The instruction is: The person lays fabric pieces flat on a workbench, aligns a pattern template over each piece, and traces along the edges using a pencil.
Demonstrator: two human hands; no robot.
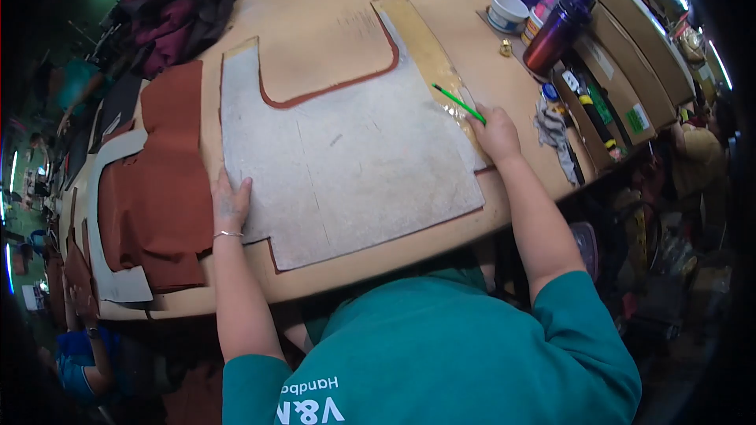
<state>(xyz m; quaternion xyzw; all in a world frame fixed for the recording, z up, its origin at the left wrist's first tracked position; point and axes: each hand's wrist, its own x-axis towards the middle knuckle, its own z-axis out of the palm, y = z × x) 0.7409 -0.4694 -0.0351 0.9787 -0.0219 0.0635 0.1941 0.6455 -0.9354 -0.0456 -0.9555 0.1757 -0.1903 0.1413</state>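
Observation:
A large grey pattern board, cut with a deep notch at its far side, lies on top of reddish-brown material that shows along its edges. Yellowish tape covers its right arm and left tip. My left hand rests at the board's left edge, fingers stretched along it and thumb apart. My right hand is closed on a slim green pencil at the board's right side. The pencil's dark end points away from me, to the upper left, over the taped part.
Brown pieces and a pale curved template lie to the left. At the right stand a white tub, a purple-red bottle and a cardboard box, with a rag nearby. Another person's arm shows lower left.

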